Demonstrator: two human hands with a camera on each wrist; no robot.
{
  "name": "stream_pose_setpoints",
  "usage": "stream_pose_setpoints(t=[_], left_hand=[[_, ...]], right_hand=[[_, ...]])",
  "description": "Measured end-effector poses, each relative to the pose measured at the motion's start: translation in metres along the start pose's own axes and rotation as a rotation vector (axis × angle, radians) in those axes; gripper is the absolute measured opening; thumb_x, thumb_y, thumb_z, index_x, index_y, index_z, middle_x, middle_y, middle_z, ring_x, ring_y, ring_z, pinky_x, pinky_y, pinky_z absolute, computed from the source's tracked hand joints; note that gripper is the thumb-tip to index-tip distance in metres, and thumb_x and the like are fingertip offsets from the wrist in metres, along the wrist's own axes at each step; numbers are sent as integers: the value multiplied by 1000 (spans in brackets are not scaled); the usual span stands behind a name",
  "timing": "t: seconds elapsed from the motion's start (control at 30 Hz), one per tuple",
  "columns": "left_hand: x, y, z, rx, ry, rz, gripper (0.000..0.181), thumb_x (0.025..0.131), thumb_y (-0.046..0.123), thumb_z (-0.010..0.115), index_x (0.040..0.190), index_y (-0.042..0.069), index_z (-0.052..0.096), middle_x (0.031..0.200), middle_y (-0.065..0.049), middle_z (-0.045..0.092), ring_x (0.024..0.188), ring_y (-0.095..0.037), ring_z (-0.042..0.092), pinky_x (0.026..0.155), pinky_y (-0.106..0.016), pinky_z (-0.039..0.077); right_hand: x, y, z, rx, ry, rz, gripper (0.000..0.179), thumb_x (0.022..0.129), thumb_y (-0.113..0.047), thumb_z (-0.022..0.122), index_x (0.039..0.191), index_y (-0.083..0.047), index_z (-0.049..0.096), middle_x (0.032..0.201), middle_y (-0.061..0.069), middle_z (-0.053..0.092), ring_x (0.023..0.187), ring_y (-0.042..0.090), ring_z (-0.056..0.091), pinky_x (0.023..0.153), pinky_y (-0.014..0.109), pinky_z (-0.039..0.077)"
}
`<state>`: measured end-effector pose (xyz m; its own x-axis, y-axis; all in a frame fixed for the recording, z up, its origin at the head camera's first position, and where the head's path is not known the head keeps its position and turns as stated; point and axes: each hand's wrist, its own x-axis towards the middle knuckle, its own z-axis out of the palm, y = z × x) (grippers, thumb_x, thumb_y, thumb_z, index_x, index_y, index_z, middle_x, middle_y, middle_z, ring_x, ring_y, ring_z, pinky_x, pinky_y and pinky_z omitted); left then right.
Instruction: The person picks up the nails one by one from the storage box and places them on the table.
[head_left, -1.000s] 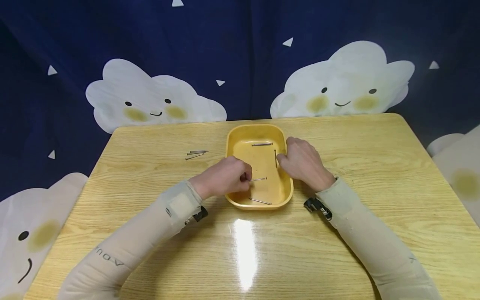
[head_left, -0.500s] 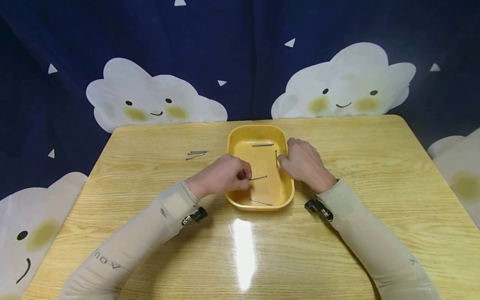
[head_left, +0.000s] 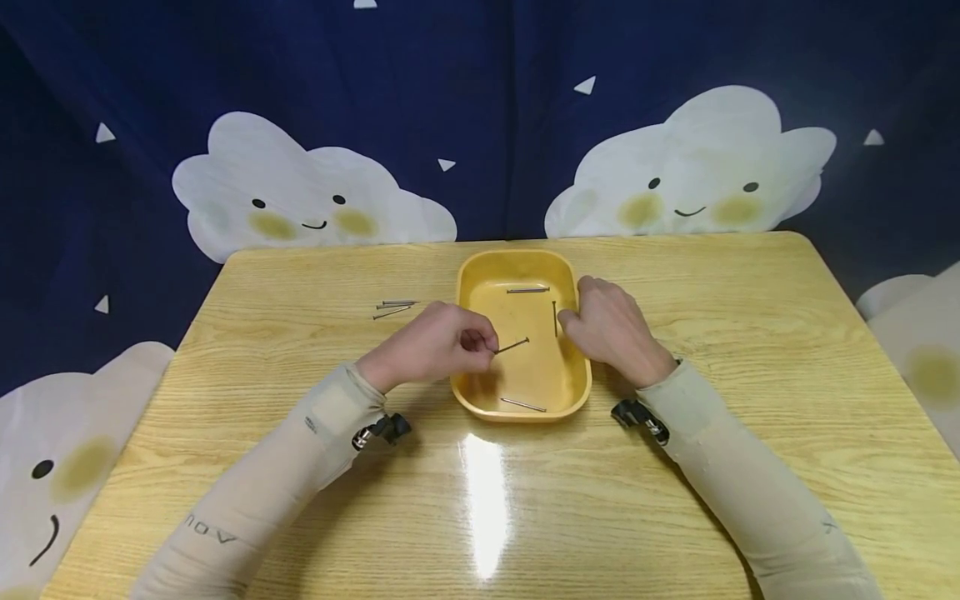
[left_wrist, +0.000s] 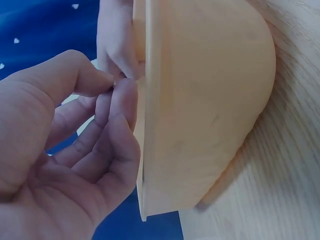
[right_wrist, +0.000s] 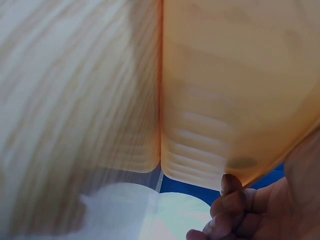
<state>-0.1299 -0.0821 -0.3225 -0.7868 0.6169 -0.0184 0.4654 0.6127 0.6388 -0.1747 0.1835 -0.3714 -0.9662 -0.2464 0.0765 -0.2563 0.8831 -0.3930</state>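
Head view, left hand (head_left: pixel 438 343) pinching a nail (head_left: pixel 513 345) above yellow tray (head_left: pixel 525 410), right hand (head_left: pixel 611 327) gripping tray's right rim.

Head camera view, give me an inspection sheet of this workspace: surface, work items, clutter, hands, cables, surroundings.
Surface: wooden table, glossy, with a light glare near the front.
Work items: yellow tray at centre; three nails lie inside it, one near the far wall, one by the right wall, one near the front. A fourth nail is lifted, tilted above the tray floor.
Clutter: a few loose nails on the table left of the tray.
Hands: left hand pinches the lifted nail at one end; right hand rests on the tray's right rim.
Cables: nothing seen.
Surroundings: dark blue cloth backdrop printed with smiling clouds.
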Motion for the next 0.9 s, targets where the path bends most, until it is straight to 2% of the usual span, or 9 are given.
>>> stream_pose_setpoints(t=[0.13, 0.3, 0.53, 0.9], left_hand=[[-2, -3, -2, -46, 30, -43, 12, 88, 11, 70, 97, 8, 77, 88, 0, 76, 80, -8, 68, 79, -24, 58], [-3, -10, -3, -102, 76, -64, 10, 89, 11, 71, 97, 9, 76, 88, 0, 75, 80, -10, 66, 78, -25, 56], [-6, -18, -7, -245, 73, -99, 15, 88, 10, 72, 101, 5, 76, 90, -2, 74, 81, -12, 64, 77, -24, 54], [-12, -30, -8, -446, 72, -168, 19, 92, 7, 66, 107, -2, 73, 94, -9, 75, 86, -16, 73, 76, -23, 57]], right_hand=[[0, 0, 0, 1, 10, -4, 22, 93, -23, 53, 86, -2, 55, 78, 13, 54, 69, 30, 53, 58, 36, 40], [0, 0, 0, 1, 13, -7, 22, 92, -23, 53, 85, -3, 55, 77, 13, 54, 69, 30, 53, 58, 36, 40], [0, 0, 0, 6, 7, -7, 22, 92, -23, 53, 86, -2, 55, 77, 13, 53, 69, 30, 52, 58, 36, 39], [0, 1, 1, 5, 8, -5, 22, 92, -23, 52, 86, -3, 54, 77, 13, 53, 69, 30, 52, 58, 36, 39]])
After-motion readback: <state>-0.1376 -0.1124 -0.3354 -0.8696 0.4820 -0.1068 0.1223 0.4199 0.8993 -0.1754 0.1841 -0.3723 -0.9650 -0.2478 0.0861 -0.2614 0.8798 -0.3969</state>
